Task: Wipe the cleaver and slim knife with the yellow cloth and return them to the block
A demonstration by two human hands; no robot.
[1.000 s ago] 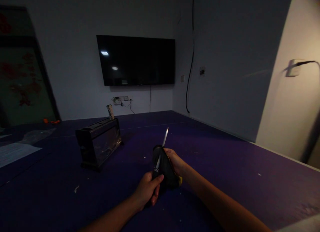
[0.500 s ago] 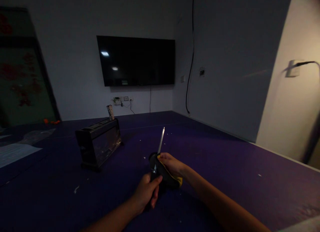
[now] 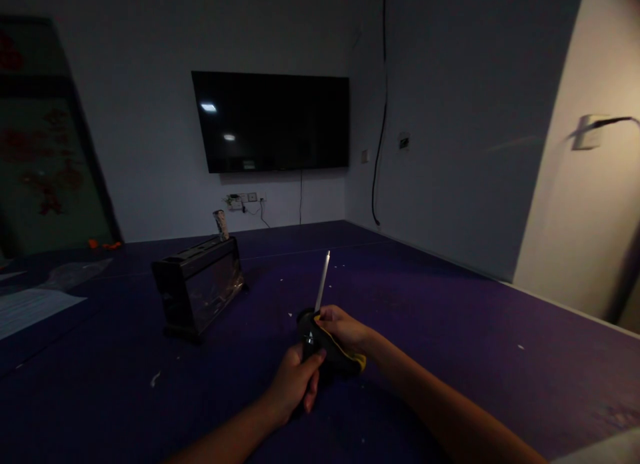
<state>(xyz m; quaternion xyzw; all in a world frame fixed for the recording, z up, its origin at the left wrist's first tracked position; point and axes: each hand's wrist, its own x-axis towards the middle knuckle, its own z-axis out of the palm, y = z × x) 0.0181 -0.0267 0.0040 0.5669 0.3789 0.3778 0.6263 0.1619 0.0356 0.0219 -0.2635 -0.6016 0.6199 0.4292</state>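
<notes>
Rod (image 3: 321,287) is sitting around 6 o'clock; left hand (image 3: 295,379) is clenching its handle (image 3: 308,348), right hand (image 3: 349,329) fingers are pinching a soft-looking cloth (image 3: 346,359) beside it. Rod's looking stiff, maybe slick, so I'd be holding the handle. Purple surface (image 3: 425,324) is carrying a box (image 3: 213,294) at 8; TV (image 3: 273,124) is hanging at 11, room's looking dim.

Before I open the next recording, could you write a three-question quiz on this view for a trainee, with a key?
1. Which hand grips the handle of the rod: A) left, B) right?
2. True or false: in the picture, the rack stands left of the rod.
3. Fill in: a large, dark ____ hangs above the sockets.

Key:
1. A: the left hand; the right hand holds the black-and-yellow item.
2. True.
3. Screen.
</notes>
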